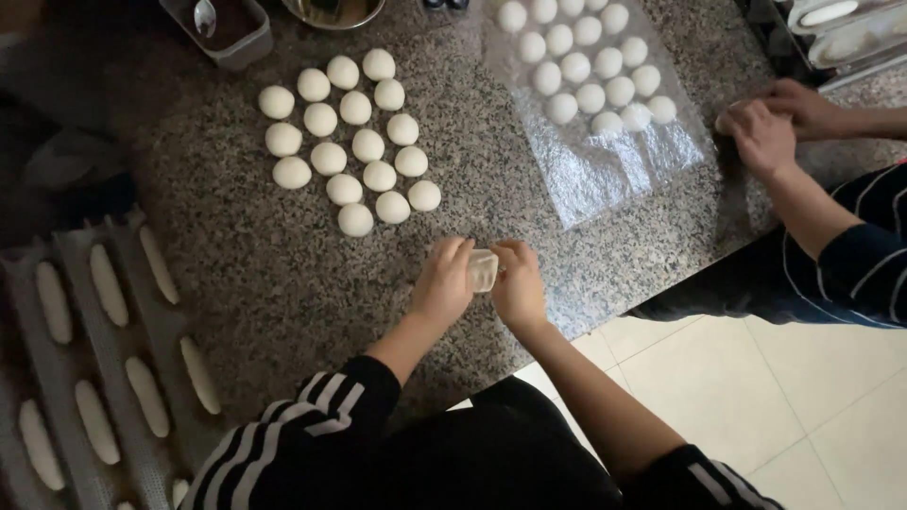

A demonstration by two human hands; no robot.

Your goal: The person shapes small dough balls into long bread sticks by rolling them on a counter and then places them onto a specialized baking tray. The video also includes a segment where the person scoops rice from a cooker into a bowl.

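Overhead view of a speckled granite tabletop (pixel 283 274). The left hand (pixel 442 283) and the right hand (pixel 518 285) are meeting at the near edge, both closing on a small piece of pale dough (pixel 483 270) that is sitting between the fingertips, pinched from either side. The piece is lying directly between the two hands, equally near to each; its outline is squarish and slightly translucent at the edges, and no clear long axis is showing. Beyond the hands, a cluster of smooth round dough balls (pixel 348 132) is resting in loose rows on the bare stone. A second group of dough balls (pixel 590 61) is lying on a crinkled, glossy plastic sheet (pixel 605 170) to the right. At the left, a ridged perforated baking tray (pixel 104 378) is holding elongated dough pieces in its channels. At the far right, a co-worker's hands (pixel 770 123) are pressing together at the tabletop's edge.
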